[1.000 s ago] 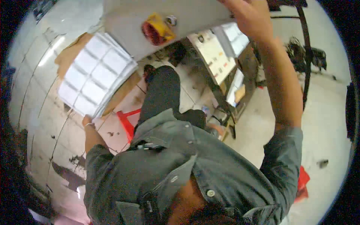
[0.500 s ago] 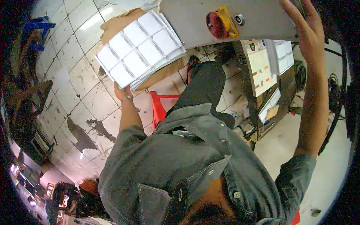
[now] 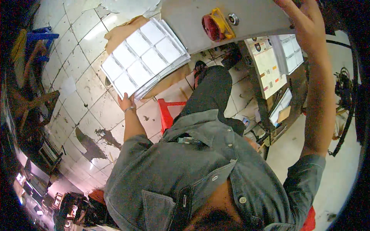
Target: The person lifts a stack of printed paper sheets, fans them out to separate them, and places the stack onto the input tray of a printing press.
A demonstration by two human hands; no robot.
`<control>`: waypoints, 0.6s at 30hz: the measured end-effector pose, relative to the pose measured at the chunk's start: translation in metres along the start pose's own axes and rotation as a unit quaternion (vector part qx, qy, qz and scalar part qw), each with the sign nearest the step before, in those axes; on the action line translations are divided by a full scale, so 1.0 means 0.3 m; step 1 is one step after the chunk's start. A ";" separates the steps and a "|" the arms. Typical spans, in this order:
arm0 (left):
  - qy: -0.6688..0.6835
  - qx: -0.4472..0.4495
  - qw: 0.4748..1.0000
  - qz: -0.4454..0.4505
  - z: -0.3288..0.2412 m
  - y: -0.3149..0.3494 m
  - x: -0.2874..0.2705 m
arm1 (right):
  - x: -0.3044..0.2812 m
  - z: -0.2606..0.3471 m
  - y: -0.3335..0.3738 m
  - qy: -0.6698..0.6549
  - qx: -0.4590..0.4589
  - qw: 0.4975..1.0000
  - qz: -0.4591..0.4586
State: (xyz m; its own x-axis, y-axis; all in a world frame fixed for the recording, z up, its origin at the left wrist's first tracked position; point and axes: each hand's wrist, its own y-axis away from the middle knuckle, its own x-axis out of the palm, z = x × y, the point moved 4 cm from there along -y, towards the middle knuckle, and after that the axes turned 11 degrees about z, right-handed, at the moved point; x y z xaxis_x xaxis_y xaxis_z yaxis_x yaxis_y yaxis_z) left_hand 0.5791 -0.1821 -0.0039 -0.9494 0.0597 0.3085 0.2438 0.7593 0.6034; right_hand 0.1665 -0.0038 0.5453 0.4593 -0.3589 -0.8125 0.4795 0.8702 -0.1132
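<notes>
A stack of white printed sheets (image 3: pixel 144 57), each marked off in several label-like blocks, lies on brown paper (image 3: pixel 169 81) at the upper left. My left hand (image 3: pixel 126 103) is closed on the stack's near corner, thumb and fingers at the edge; how many sheets it grips I cannot tell. Up at the top right, my right hand (image 3: pixel 310 29) reaches past the grey machine panel (image 3: pixel 262 23) with its fingers stretched apart. Those fingertips run out of the picture, so what they touch is hidden. The panel carries a red and yellow switch (image 3: pixel 217 26) and a round metal lock (image 3: pixel 233 19).
Below the panel at right stands a dark cabinet (image 3: pixel 295 104) with a cream printed sheet (image 3: pixel 269 69) and more label sheets (image 3: pixel 292 52). A red plastic stool (image 3: pixel 166 115) is beside my leg. Blue plastic furniture (image 3: pixel 43 36) stands far left on the stained tile floor.
The panel and switch sit slightly further left in view, and my right hand has shifted left and up with them. My left hand stays at the stack's corner.
</notes>
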 end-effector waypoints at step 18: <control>-0.001 -0.050 0.999 0.013 -0.003 -0.058 -0.028 | 0.083 0.039 -0.022 0.083 -0.045 0.993 -0.068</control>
State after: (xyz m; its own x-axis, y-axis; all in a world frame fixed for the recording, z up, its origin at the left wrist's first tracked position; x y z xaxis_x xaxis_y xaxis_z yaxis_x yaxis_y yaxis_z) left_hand 0.5830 -0.1964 -0.0163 -0.9428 0.0806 0.3234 0.2873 0.6885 0.6659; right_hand 0.1834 -0.0225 0.5323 0.2622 -0.4218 -0.8680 0.4572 0.8464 -0.2732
